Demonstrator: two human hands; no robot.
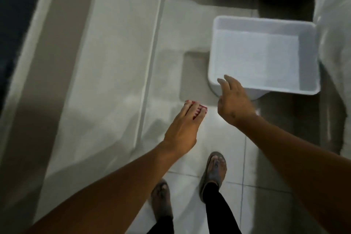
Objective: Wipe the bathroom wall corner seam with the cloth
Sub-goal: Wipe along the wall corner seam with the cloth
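From the head camera, looking steeply down, both bare forearms reach forward over a pale tiled floor (190,157). The left hand (182,129) is stretched out flat, and a red cloth (197,109) shows under and between its fingers (191,109), pressed beneath them rather than bunched in a fist. It sits near the long seam (150,74) where the glossy white wall panel meets the adjoining surface. The right hand (233,102) hovers with fingers spread and holds nothing, its fingertips just above the near rim of a white rectangular plastic tub (214,47). Two feet in grey sandals (214,169) stand on the tiles below.
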